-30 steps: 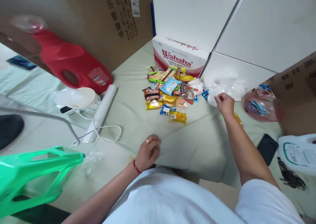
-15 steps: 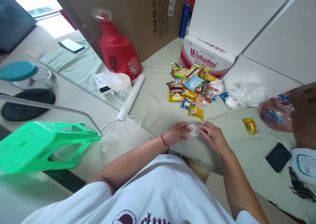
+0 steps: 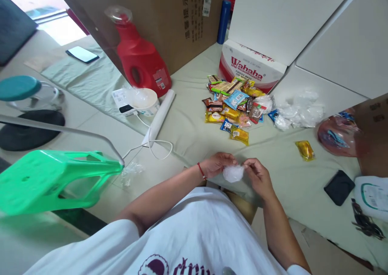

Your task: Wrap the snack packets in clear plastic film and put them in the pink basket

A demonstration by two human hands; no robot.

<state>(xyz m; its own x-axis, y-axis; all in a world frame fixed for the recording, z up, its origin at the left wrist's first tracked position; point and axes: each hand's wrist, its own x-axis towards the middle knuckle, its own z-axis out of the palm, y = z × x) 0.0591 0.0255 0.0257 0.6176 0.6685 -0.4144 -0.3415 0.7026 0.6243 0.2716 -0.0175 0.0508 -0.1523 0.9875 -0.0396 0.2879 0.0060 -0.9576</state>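
Left hand (image 3: 218,165) and right hand (image 3: 257,176) are both pinching the upper edge of a translucent white plastic bag (image 3: 233,174), their fingertips pressing together on it from either side. It is hanging between them, in front of the white shirt (image 3: 194,230) and over the near edge of the cloth-covered table (image 3: 188,125); its opening is too small to make out. On the left wrist a red bracelet (image 3: 201,171) is showing. Beyond the hands, a heap of snack packets (image 3: 230,113) is lying before the Wahaha box (image 3: 247,66), and crumpled clear plastic (image 3: 303,112) is resting just to its right. One yellow packet (image 3: 305,150) is lying apart from the heap, near a pinkish plastic container (image 3: 336,137). Farther right, a flat black object (image 3: 339,187) is lying beside a white package (image 3: 372,194). Toward the left, a red jug (image 3: 144,62) is standing behind a white tub (image 3: 151,102) and a white roll (image 3: 162,115), while a green stool (image 3: 45,178) is standing nearer the person.
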